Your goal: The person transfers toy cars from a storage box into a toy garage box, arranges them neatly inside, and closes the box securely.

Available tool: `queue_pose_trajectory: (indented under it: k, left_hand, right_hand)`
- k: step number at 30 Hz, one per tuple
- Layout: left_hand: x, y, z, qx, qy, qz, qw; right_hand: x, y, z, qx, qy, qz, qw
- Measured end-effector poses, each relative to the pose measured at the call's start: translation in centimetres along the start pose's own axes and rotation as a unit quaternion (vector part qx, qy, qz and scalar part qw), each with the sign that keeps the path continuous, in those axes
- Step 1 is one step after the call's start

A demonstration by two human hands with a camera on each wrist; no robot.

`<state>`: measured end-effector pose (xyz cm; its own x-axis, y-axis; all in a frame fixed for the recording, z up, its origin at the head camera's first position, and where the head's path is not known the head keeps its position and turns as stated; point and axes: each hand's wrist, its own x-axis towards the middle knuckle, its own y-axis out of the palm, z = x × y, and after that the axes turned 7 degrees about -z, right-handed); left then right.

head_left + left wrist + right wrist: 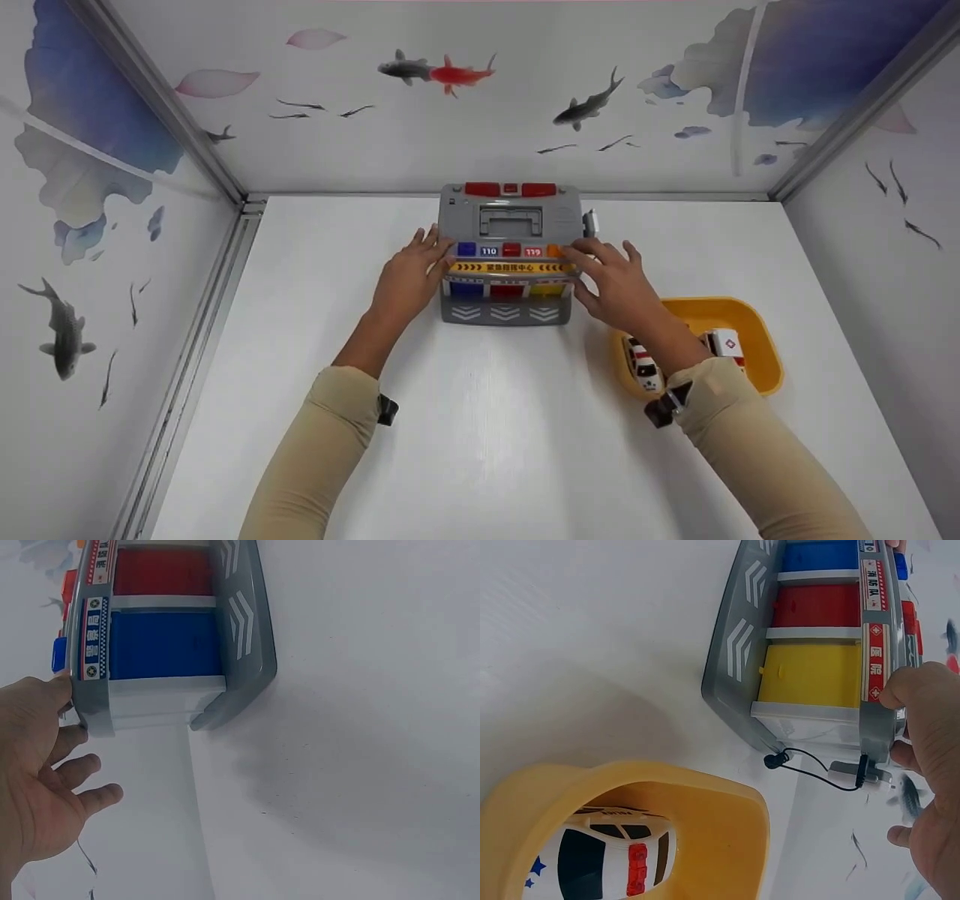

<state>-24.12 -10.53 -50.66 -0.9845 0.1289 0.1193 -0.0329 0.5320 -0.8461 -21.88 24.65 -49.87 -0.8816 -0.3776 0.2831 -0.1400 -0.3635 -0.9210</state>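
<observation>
A grey toy garage (510,225) stands at the back of the white table, with blue, red and yellow doors in front and coloured buttons on top. My left hand (409,277) holds its left upper corner, thumb at the front edge; its other fingers (101,799) spread loosely beside it. On the opposite corner my right hand (619,281) grips the garage, thumb on the front edge beside the yellow door (810,675) and a finger by the orange button (555,250). All three doors are down.
A yellow tray (757,322) sits right of the garage, partly under my right forearm. Inside are a toy police car (643,367) and a white toy ambulance (726,343). A key on a black cord (847,771) hangs at the garage's right side. Printed panels surround the table.
</observation>
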Motion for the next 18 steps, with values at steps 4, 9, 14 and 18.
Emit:
queue_pose_trajectory:
  k: [4,9,14,18]
  left_hand:
    - [0.09,0.0,-0.03,0.002,-0.004,0.004,1.0]
    - [0.18,0.11,0.0,0.007,-0.006,0.008,0.9999]
    - [0.17,0.15,0.07,0.009,-0.003,0.005,0.9999]
    - [0.04,0.11,0.15,0.0,0.005,-0.007,1.0]
  right_hand:
    - [-0.08,0.05,-0.02,0.003,-0.002,-0.006,1.0]
    - [-0.12,0.08,-0.07,0.005,0.0,-0.003,1.0]
    - [-0.08,0.08,-0.07,0.004,-0.002,-0.004,1.0]
    - [-0.02,0.08,-0.14,0.003,-0.001,-0.002,1.0]
